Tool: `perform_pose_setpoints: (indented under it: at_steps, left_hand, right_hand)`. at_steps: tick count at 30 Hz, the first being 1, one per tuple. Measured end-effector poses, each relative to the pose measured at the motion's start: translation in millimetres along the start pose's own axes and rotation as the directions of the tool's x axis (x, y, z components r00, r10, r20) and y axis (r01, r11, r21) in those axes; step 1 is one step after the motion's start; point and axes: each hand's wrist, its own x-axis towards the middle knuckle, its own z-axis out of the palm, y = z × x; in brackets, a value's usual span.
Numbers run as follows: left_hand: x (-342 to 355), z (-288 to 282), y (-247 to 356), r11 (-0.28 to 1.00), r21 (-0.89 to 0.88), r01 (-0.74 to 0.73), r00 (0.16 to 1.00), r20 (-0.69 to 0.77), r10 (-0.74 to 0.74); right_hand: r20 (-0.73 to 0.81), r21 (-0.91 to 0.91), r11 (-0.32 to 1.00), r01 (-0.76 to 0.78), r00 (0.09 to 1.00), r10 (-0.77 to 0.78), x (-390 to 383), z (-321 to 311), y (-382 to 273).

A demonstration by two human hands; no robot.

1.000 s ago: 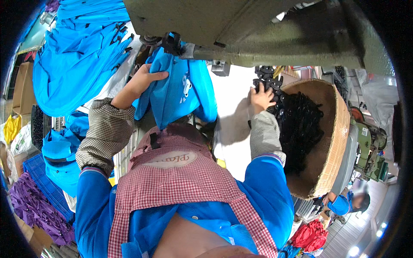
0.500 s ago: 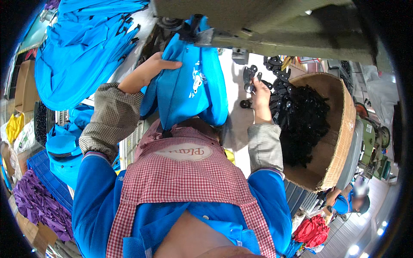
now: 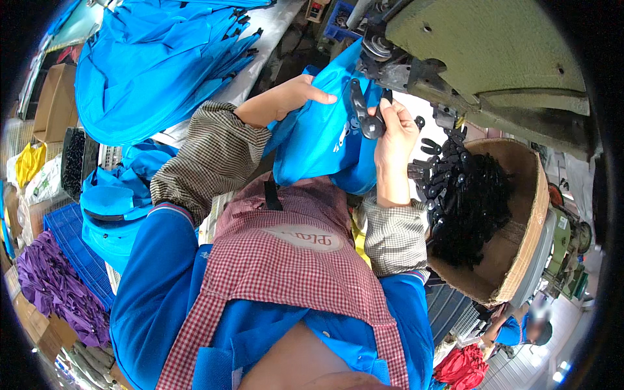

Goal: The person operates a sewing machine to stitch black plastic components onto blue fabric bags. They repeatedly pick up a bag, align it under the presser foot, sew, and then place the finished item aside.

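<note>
- Pinching the cloth point(image 3: 315, 146) between thumb and fingers, the left hand point(image 3: 294, 99) supports its left side.
- The right hand point(image 3: 396, 133) grasps a black clip point(image 3: 359, 104) before the cloth; fastening is not visible.
- The cloth sits beside the machine point(image 3: 500, 55); this piece appears unfinished.
- Upper left, a blue pile point(image 3: 156, 75) shows black ends, suggesting completed pieces.
- Right, many loose clips point(image 3: 465, 208) lie unused in the box point(image 3: 528, 240).

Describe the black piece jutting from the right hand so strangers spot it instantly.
Find the large green machine, upper right, then the blue fabric below its left end. Before that fabric, the right hand holds the black piece. Unlike the black pile in the cardboard box, it is held up.
</note>
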Motion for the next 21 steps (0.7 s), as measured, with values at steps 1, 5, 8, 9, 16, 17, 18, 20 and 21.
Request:
perform_pose_setpoints:
  at_steps: [1, 5, 8, 9, 16, 17, 18, 20, 21]
  left_hand:
    - [-1, 0, 1, 1.000, -0.005, -0.007, 1.000, -0.001, 0.007]
    - [-3, 0, 2, 0.999, -0.038, -0.017, 1.000, 0.008, 0.017]
    - [3, -8, -8, 0.998, -0.067, -0.007, 1.000, -0.031, 0.005]
    - [6, -14, -15, 0.997, -0.077, -0.004, 0.998, -0.057, 0.000]
    - [-1, -6, 6, 0.992, -0.071, 0.100, 0.992, 0.078, -0.095]
    - [-2, -6, 8, 0.991, -0.059, 0.117, 0.990, 0.083, -0.112]
    - [-3, -7, 9, 0.990, -0.046, 0.134, 0.988, 0.090, -0.129]
    - [-3, -11, 2, 0.986, -0.093, 0.137, 0.990, 0.055, -0.132]
    - [-4, -13, -2, 0.984, -0.116, 0.137, 0.990, 0.039, -0.134]
  right_hand:
    - [0.000, -0.018, 1.000, 0.011, 1.000, -0.011, 2, 3, 2]
    - [-0.106, -0.076, 0.996, -0.036, 0.994, 0.027, -8, 5, 9]
    - [-0.065, -0.469, 0.877, -0.102, 0.995, 0.081, -9, 3, 0]
    - [-0.025, -0.632, 0.766, -0.121, 0.991, 0.135, -5, -3, -6]
    - [0.316, -0.939, 0.084, 0.333, 0.933, -0.173, 123, -76, 85]
    - [0.367, -0.925, 0.050, 0.376, 0.920, -0.134, 125, -71, 89]
    - [0.394, -0.916, 0.031, 0.400, 0.912, -0.117, 124, -70, 91]
    - [0.418, -0.906, 0.028, 0.422, 0.903, -0.105, 122, -65, 91]
    - [0.427, -0.901, 0.033, 0.433, 0.897, -0.110, 122, -63, 90]
